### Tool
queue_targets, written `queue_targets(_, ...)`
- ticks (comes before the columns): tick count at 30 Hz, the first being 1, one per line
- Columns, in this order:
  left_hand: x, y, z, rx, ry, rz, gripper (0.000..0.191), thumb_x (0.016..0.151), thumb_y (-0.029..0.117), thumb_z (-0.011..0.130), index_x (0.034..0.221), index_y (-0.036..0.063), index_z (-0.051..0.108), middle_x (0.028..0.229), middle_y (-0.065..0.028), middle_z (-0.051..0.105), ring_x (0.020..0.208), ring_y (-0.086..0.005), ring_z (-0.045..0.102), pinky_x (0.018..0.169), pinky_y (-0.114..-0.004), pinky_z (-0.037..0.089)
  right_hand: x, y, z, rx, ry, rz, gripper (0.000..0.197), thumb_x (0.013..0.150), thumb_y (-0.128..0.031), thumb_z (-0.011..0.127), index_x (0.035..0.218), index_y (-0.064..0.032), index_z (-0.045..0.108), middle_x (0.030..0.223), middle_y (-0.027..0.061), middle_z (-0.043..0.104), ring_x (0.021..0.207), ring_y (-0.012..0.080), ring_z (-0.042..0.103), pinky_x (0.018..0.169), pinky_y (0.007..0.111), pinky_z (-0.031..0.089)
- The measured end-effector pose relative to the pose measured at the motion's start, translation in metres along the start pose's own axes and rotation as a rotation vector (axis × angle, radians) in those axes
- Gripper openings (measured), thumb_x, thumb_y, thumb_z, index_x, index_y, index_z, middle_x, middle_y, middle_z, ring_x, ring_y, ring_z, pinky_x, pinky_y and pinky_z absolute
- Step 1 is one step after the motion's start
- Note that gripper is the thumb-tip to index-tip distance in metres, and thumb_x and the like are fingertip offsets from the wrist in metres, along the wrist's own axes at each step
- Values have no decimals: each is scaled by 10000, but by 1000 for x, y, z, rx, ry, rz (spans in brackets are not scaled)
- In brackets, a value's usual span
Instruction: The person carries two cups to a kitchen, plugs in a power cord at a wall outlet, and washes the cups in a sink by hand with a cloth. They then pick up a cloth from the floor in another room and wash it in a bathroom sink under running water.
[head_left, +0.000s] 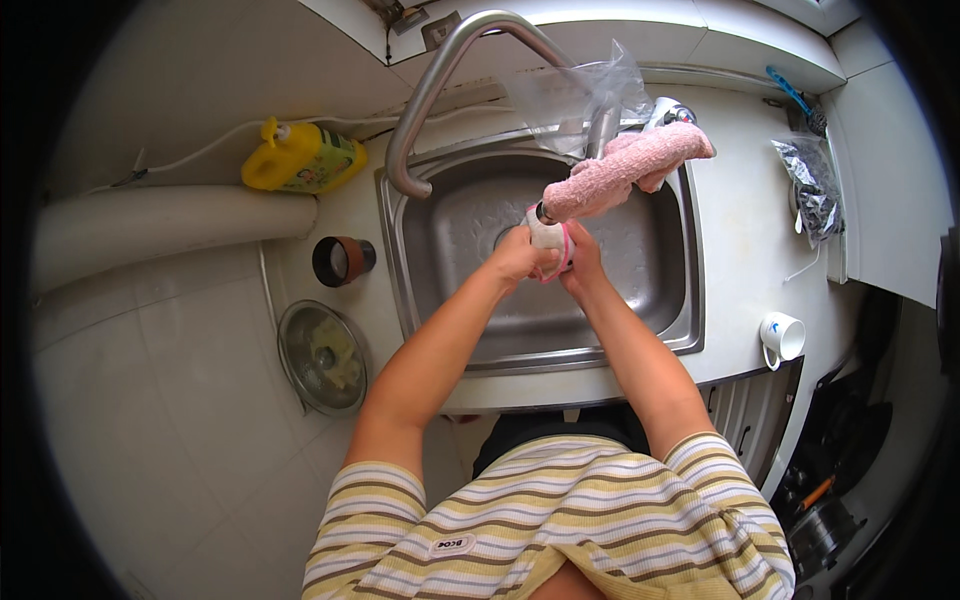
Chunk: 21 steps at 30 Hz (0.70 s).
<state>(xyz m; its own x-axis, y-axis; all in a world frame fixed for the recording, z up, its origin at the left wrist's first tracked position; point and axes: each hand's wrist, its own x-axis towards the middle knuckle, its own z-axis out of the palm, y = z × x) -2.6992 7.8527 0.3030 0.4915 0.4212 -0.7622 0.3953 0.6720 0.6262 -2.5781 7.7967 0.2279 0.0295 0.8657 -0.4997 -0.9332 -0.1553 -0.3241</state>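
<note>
Over the stainless steel sink (480, 330), my left hand (517, 255) and my right hand (585, 259) are both closed around a white cloth item with pink trim (549, 238). The item lies at the end of the faucet spout (545, 214); what exactly it is cannot be told. A pink terry cloth (630, 169) is draped along that spout, just beyond my hands. Behind it hangs a clear plastic bag (562, 105). A second, gooseneck tap (411, 142) arches over the sink's back left. Some water shows on the basin floor.
Left of the sink are a yellow pump bottle (304, 159), a dark cup with a brown band (343, 260) and a metal bowl with pale green contents (322, 356). To the right are a white mug (782, 339), a plastic bag with dark contents (814, 187) and a blue-handled scrubber (791, 90).
</note>
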Motion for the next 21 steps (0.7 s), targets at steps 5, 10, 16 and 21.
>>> queue_targets(5,-10,-13,-4,216,-153,253,399,677,73,682,1061,36,582,977,-50,608,933,-183,559,827,-313,431,20,-24,12,-286,-127,232,272,852,-248,529,1051,-63,524,989,92,607,864,208,625,759,387,524)
queue_targets(10,-9,3,-5,1117,186,626,418,685,119,690,1079,48,569,998,-80,616,980,-223,561,847,-356,431,31,-38,17,-376,110,397,276,901,-310,517,1033,-69,547,1037,112,574,909,232,601,814,441,514)
queue_targets(16,14,-22,-20,-394,-17,-9,280,802,126,622,1070,81,558,962,-63,614,941,-198,582,677,-347,484,22,-19,20,-1227,-203,-438,224,869,-262,585,1015,-100,538,866,4,550,778,88,516,687,239,427)
queue_targets(21,-7,-18,7,-836,-98,174,359,776,134,646,1107,77,521,966,-46,589,844,-169,589,590,-356,492,21,-25,31,-1067,-138,-339,307,806,-290,632,1001,-69,547,877,33,569,801,111,528,692,275,433)
